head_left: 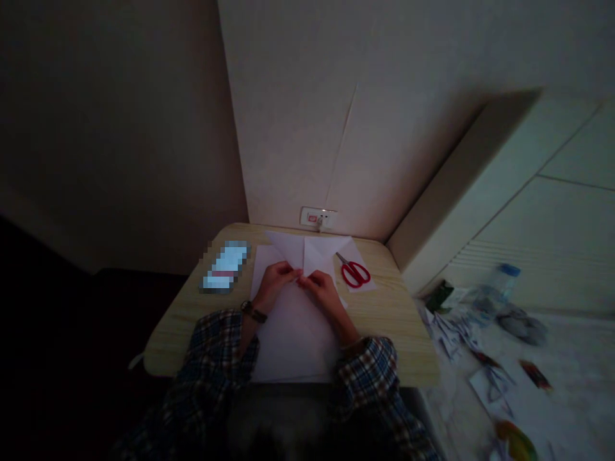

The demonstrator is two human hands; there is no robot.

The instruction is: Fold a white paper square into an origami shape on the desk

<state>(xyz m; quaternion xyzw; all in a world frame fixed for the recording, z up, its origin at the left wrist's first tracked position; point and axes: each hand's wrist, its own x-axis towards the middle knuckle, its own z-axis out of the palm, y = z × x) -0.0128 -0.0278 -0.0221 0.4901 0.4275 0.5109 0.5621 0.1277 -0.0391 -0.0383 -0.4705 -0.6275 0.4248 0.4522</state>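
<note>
A folded sheet of white paper (323, 250) spreads out beyond my fingertips, with a fold line down its middle. My left hand (275, 283) is closed in a pinch on its near part. Close beside it, my right hand (325, 292) pinches the same paper, and the two sets of fingertips almost meet. The exact edge between the fingers is too small to make out. Under both hands lie larger white paper sheets (292, 342). To the right of the folded paper, red-handled scissors (354, 274) rest on a piece of white paper, their blades pointing up and left.
A lit, blurred-out phone (225, 266) lies on the left of the small wooden table (384, 320). Behind the table, a wall socket (318, 218) holds a plug. On the surface to the right are paper scraps (449, 333) and a blue-capped plastic bottle (497, 288).
</note>
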